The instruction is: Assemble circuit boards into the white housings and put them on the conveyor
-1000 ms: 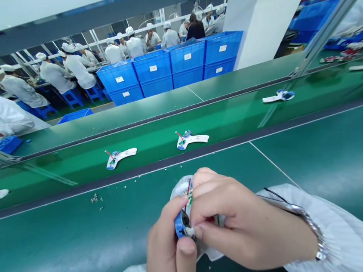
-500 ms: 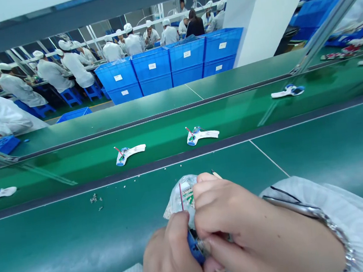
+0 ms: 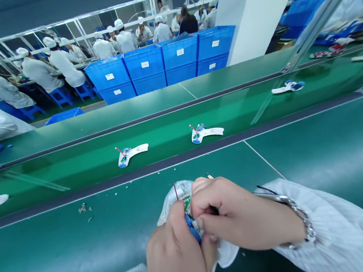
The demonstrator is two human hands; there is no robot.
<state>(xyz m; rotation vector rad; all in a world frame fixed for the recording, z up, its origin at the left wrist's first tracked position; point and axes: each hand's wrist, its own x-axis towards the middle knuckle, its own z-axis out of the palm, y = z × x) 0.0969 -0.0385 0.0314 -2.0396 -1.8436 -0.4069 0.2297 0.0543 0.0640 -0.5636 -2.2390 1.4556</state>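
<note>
My left hand [image 3: 177,249] is closed around a white and blue gun-shaped housing [image 3: 193,229], holding it just above the bench. A thin red wire [image 3: 175,192] rises from behind the left thumb. My right hand [image 3: 222,214] is in a pinch against the blue end of the housing; what lies between its fingertips is hidden. The white handle part [image 3: 228,254] shows below the hands. Behind them lies a clear plastic bag [image 3: 167,206] with small green and pale parts [image 3: 186,200]. A dark pointed tip [image 3: 209,175] sticks out past my right hand.
Similar white housings [image 3: 133,154] with blue ends lie spaced along the green conveyor belt [image 3: 165,133]. Small metallic bits [image 3: 84,208] are scattered on the bench [image 3: 50,245] at left. Beyond stand blue bins [image 3: 145,66], and several people in white work at the back.
My right hand and forearm have shifted up and left, still at the housing. More of the white handle shows beneath the hands. The camera view has shifted slightly.
</note>
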